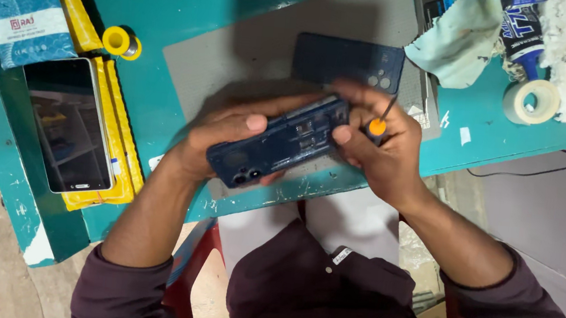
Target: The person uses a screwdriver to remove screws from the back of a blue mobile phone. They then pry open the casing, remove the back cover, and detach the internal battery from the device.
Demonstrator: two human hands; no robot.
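While held over the near edge of the grey work mat (pixel 237 65), opened dark-blue phone body (pixel 277 145): tilted, camera end low toward the left, inner frame and parts facing up.

Left hand (pixel 219 135): wrapped under and around the phone body's camera end, fingers curled shut on it, thumb pressed across the top face.

Right hand (pixel 384 151): at the phone body's other end, fingers closed on both that end and a small screwdriver (pixel 378 123) with an orange collar; dark shaft angled up and away from the phone body, tip not on any screw.

Back cover (pixel 348 61): dark blue, lying flat on the mat just beyond the phone body, camera holes toward the right.

Second phone (pixel 68 124): well left of the phone body, screen up and dark, resting on yellow packaging (pixel 116 136).

Yellow tape roll (pixel 121 41): left of the back cover, beyond the second phone.

Pale cloth (pixel 457 37), white tape roll (pixel 530 101), blue-capped tube (pixel 524 37): right of the back cover, on the teal bench (pixel 173 3).

Step in hand, as judged: cover off, internals exposed, driver parked in the grip rather than working; looks like turning or inspecting between screws.

Next move, as judged: steadying the body flat with the left grip, bringing the driver tip down square onto a small screw head; slipping across the board the likely risk.
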